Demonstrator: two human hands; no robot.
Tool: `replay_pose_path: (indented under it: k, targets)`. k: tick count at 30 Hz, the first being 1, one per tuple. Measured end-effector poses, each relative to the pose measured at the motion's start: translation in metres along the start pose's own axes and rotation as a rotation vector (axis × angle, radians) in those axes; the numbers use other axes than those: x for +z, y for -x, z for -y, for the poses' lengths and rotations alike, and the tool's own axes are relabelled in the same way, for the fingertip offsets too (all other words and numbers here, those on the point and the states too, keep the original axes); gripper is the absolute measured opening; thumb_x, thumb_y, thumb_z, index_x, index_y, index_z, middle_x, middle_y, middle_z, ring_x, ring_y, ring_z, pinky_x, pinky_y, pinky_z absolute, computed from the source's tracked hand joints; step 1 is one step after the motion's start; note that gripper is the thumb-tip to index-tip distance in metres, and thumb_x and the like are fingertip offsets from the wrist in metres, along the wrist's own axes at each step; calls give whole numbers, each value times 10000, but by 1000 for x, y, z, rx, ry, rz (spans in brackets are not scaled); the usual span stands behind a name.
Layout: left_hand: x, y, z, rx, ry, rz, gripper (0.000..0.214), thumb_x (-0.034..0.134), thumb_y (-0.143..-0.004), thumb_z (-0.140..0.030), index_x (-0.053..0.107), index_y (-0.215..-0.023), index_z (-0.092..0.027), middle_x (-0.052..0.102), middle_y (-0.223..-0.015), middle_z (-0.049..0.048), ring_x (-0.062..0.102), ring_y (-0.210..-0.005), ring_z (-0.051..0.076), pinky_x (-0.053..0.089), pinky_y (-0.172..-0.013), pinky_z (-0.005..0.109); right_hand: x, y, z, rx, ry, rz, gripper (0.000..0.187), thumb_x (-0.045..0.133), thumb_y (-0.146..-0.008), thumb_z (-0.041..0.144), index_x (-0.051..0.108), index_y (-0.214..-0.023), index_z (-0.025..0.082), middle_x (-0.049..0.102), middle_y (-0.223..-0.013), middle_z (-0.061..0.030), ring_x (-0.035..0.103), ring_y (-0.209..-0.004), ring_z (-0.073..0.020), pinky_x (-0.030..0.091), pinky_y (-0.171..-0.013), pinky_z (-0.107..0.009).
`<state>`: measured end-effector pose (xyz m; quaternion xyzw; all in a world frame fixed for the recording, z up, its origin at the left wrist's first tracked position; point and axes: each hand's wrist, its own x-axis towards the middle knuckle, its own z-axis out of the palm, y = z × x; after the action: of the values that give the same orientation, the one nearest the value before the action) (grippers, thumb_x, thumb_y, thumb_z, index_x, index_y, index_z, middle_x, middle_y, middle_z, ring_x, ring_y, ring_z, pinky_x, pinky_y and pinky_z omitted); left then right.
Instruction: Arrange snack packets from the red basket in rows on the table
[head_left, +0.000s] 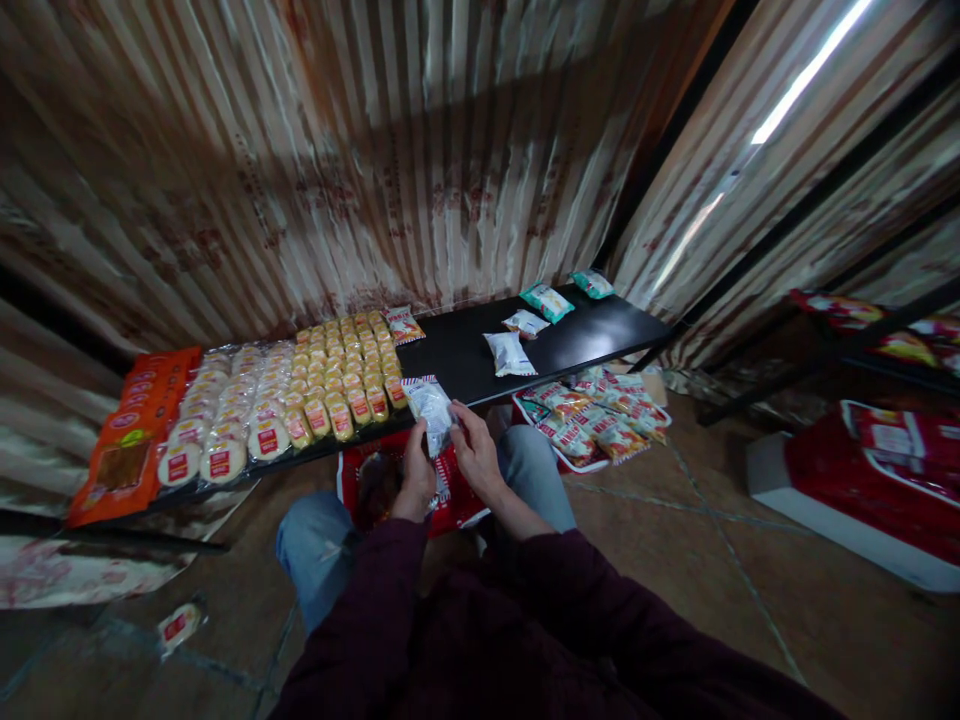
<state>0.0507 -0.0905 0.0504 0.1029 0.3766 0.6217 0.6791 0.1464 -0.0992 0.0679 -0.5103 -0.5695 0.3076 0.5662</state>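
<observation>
- The person's left hand (417, 472) has its fingers curled in, gripping the lower left side of a silvery-white packet (431, 412), a small glossy pillow with crinkled film and a striped top edge.
- The right hand (476, 455) pinches the same packet's right edge, thumb and fingers bent round it. The packet is held tilted just in front of the near edge of a long black shelf (457, 362), smooth and faintly shiny.
- On the shelf to the right lie a puffed white packet (510, 354), a smaller pale one (526, 323) just behind it, and two teal packets (547, 302) farther along.
- To the left, stubby yellow-wrapped pieces (352, 375) stand in tight rows, with a red-and-white packet (403, 324) at their back corner.
- Beside those come round, pale discs (268, 437) in clear, wrinkly film with red labels, then flat orange pouches (139, 425) at the end.
- Below the shelf, a pale-rimmed container (577, 468) is heaped with plump, shiny packets (611, 435); red printed packaging (461, 505) sits between denim knees (315, 550).
- Behind everything hangs pleated, satiny sheeting (420, 150) with faded reddish print.
- One wrapped disc (180, 628) lies on the brown tiled floor (675, 560), well apart from the shelf.
</observation>
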Motion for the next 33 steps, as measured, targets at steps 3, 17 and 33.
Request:
replay_pose_path:
  k: [3, 17, 33]
  targets:
    - [2, -1, 8, 39, -60, -27, 482, 644, -718, -461, 646, -1092, -157, 699, -1083, 68, 628, -1052, 215, 479, -921, 320, -6, -3, -11, 81, -71, 25, 335, 621, -767, 322, 668, -1096, 277, 618, -1254, -34, 513, -1198, -242, 288, -1113, -456]
    - [30, 6, 31, 224, -483, -37, 425, 593, -803, -467, 645, -1161, -244, 590, -1309, 58, 542, -1191, 230, 453, -926, 322, -39, -23, -34, 505, -628, 72, 579, 717, -703, 415, 556, -1234, 250, 676, -1145, -31, 636, -1017, -214, 478, -957, -376]
    - [24, -10, 14, 279, -590, -81, 382, 654, -760, -367, 661, -1116, -228, 619, -1242, 88, 560, -1149, 243, 488, -880, 311, -18, -37, -45, 649, -835, 72, 380, 685, -702, 453, 621, -1008, 236, 734, -929, -22, 700, -848, -241, 560, -784, -380]
